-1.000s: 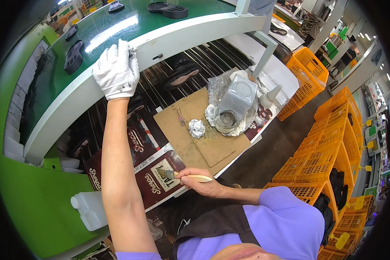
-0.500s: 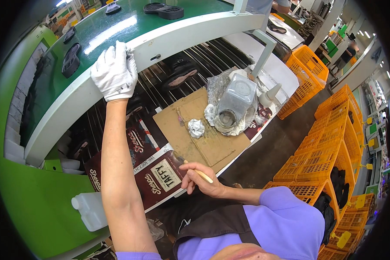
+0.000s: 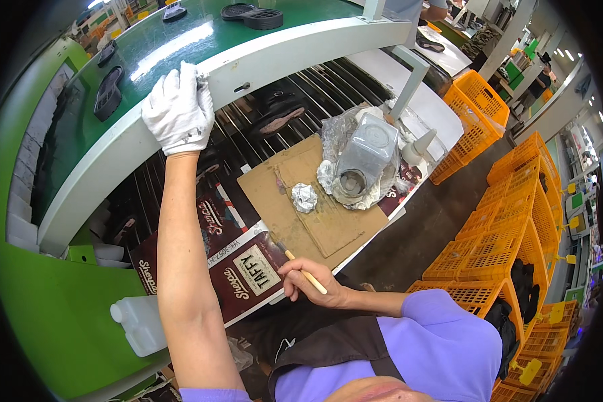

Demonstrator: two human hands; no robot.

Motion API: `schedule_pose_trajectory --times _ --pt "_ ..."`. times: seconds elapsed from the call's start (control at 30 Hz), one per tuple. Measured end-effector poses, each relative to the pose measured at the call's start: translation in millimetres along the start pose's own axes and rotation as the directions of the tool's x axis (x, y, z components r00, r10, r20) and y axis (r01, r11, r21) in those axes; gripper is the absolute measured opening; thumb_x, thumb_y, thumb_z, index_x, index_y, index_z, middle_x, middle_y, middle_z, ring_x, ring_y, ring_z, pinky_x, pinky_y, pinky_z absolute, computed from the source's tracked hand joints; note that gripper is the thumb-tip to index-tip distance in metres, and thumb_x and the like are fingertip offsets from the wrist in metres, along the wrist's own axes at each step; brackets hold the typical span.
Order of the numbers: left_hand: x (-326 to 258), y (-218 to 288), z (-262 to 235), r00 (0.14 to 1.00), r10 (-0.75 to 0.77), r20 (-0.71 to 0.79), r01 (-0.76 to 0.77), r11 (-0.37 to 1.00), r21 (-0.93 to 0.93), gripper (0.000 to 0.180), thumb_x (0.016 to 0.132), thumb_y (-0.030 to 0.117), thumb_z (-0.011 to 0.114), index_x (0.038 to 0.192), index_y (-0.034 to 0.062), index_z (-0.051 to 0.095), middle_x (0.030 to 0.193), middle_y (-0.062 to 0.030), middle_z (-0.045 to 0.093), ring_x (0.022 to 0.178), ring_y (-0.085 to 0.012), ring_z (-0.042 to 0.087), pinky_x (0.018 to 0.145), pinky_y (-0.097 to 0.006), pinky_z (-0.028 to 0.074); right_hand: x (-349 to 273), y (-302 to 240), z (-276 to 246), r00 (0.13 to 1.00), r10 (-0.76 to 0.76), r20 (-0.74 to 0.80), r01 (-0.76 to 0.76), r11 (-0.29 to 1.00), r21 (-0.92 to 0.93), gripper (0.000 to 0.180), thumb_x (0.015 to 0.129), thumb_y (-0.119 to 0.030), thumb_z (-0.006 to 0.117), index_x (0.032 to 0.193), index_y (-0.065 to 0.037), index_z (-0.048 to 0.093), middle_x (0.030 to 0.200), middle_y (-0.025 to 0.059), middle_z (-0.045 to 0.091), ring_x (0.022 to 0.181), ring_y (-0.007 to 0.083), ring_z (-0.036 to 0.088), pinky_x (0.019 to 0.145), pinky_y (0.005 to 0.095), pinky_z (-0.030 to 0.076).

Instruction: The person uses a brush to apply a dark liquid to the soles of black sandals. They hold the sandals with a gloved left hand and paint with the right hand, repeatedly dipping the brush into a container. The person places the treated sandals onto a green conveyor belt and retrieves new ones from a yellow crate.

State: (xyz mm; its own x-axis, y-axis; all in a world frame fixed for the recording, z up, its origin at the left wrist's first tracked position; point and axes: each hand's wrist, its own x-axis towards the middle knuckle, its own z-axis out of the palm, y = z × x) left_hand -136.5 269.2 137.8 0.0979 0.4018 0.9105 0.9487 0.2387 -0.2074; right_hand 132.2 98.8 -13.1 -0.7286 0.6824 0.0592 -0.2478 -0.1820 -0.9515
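Note:
My left hand [image 3: 179, 110], in a white knit glove with dark smudges, lies over the pale metal rail [image 3: 275, 57] of a green conveyor. Its fingers stretch past the rail's upper edge, with no held object showing. Bare and closed, my right hand [image 3: 309, 279] pinches a slim brush [image 3: 314, 283] by its light wooden handle. The brush's dark tip points up and left, above the maroon printed cardboard [image 3: 244, 281] and close to the brown cardboard sheet [image 3: 285, 224]. On that sheet sit a crumpled foil ball [image 3: 304, 197] and a clear plastic container [image 3: 368, 151] with foil and plastic film around it.
Black shoe soles [image 3: 252, 16] lie on the green belt [image 3: 161, 53]. A dark shoe part [image 3: 279, 120] rests on the metal rollers below. A white nozzle bottle [image 3: 419, 147] stands beside the container. Orange crates [image 3: 489, 234] line the right; a white jug [image 3: 141, 326] is at lower left.
My right hand has shifted its hold on the brush slightly, and more of the handle shows. My left hand stays on the rail, almost unmoved.

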Motion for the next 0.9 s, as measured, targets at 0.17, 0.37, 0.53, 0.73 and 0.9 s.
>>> schedule_pose_trajectory --times 0.17,0.37,0.53,0.73,0.9 --pt "-0.6 0.3 0.4 1.0 0.001 -0.009 -0.001 1.0 0.003 0.037 0.077 0.03 0.059 0.11 0.012 0.059 0.098 -0.0091 0.063 0.092 -0.029 0.059 0.074 -0.041 0.045 3.2 0.7 0.8 1.0 -0.001 0.004 0.001 0.999 -0.034 0.019 0.097 -0.014 0.043 0.111 -0.002 0.05 0.073 0.0034 0.056 0.061 0.0085 0.054 0.056 0.0208 0.047" --pt "-0.5 0.0 0.7 1.0 -0.001 0.003 0.001 1.0 0.012 0.037 0.077 0.029 0.059 0.109 0.0125 0.059 0.099 -0.0089 0.063 0.092 -0.0281 0.06 0.074 -0.041 0.046 4.8 1.6 3.6 1.0 0.006 0.015 -0.005 0.998 -0.061 0.018 0.097 -0.012 0.044 0.11 -0.002 0.051 0.071 0.003 0.056 0.06 0.0085 0.054 0.054 0.021 0.047" --pt "-0.3 -0.1 -0.7 1.0 0.009 -0.014 -0.009 1.0 0.014 0.036 0.076 0.029 0.059 0.109 0.0125 0.059 0.098 -0.0086 0.063 0.092 -0.028 0.06 0.074 -0.041 0.046 5.8 0.4 3.7 0.999 0.027 0.022 -0.025 0.997 -0.073 0.017 0.096 -0.011 0.044 0.109 -0.002 0.052 0.07 0.0033 0.056 0.06 0.0088 0.055 0.053 0.0212 0.047" --pt "-0.9 -0.2 1.7 1.0 0.012 -0.028 -0.012 1.0 0.0 0.035 0.077 0.028 0.059 0.108 0.0126 0.059 0.098 -0.0083 0.063 0.092 -0.0279 0.06 0.074 -0.04 0.046 5.9 0.5 4.6 0.999 0.044 0.029 -0.041 0.995 -0.091 0.017 0.096 -0.011 0.044 0.108 -0.003 0.053 0.069 0.0032 0.056 0.061 0.0087 0.056 0.052 0.0213 0.047" --pt "0.0 -0.1 0.2 1.0 0.016 -0.023 -0.016 1.0 0.006 0.035 0.077 0.029 0.059 0.108 0.0127 0.059 0.097 -0.0081 0.063 0.093 -0.0278 0.06 0.075 -0.04 0.045 7.3 -0.7 5.7 0.998 0.036 0.042 -0.032 0.995 -0.097 0.018 0.096 -0.013 0.044 0.108 -0.003 0.053 0.068 0.0035 0.056 0.061 0.0091 0.056 0.052 0.0217 0.047"
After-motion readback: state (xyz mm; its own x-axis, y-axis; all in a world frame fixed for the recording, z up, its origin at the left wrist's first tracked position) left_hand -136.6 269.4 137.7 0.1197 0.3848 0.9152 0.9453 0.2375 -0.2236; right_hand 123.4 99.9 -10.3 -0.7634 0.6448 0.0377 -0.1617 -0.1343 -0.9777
